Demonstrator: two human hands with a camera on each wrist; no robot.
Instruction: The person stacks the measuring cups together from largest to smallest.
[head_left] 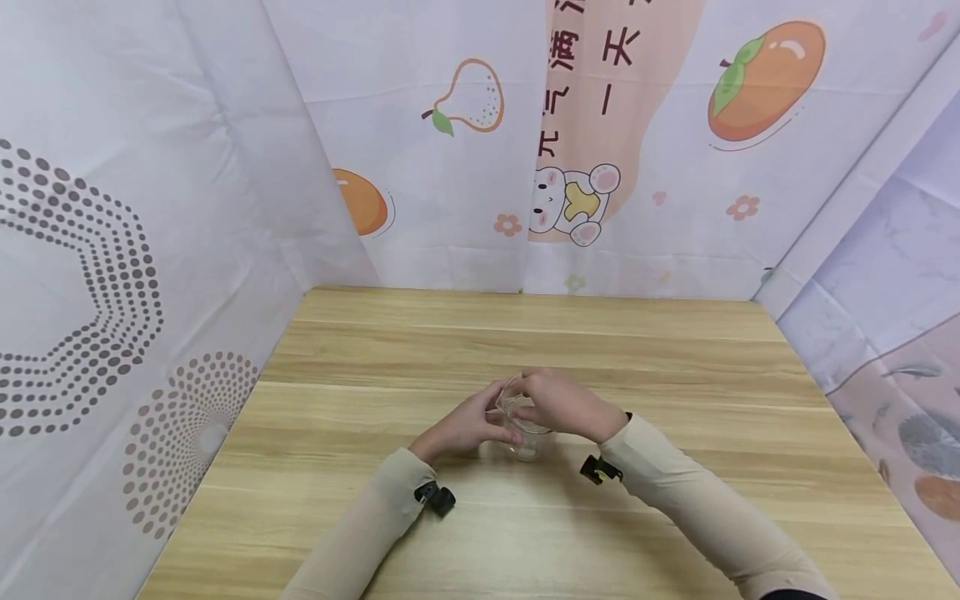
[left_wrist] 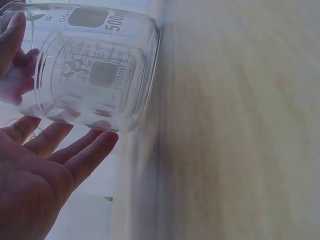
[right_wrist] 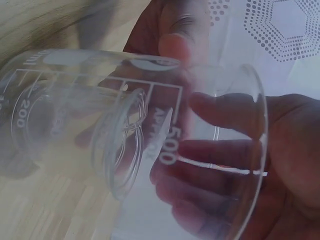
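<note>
A clear glass beaker marked 500 ml point(left_wrist: 145, 90) encloses a smaller beaker marked 100 ml point(left_wrist: 95, 85), whose base lies close to the big one's bottom. With thumb and fingers spread around it, my left hand point(head_left: 467, 423) holds the side of the large beaker. My right hand point(head_left: 564, 404) comes from above, its fingers inside the large beaker's mouth. In the right wrist view the right thumb point(right_wrist: 225, 111) and fingers stand apart, short of the small beaker's rim, with nothing between them.
A wood-grain table point(head_left: 480, 533) carries the beakers. Behind it hangs a printed curtain point(head_left: 465, 183), with a dotted white curtain point(head_left: 247, 167) at the left and another patterned one point(head_left: 900, 275) at the right. Black wrist cameras sit on both sleeves.
</note>
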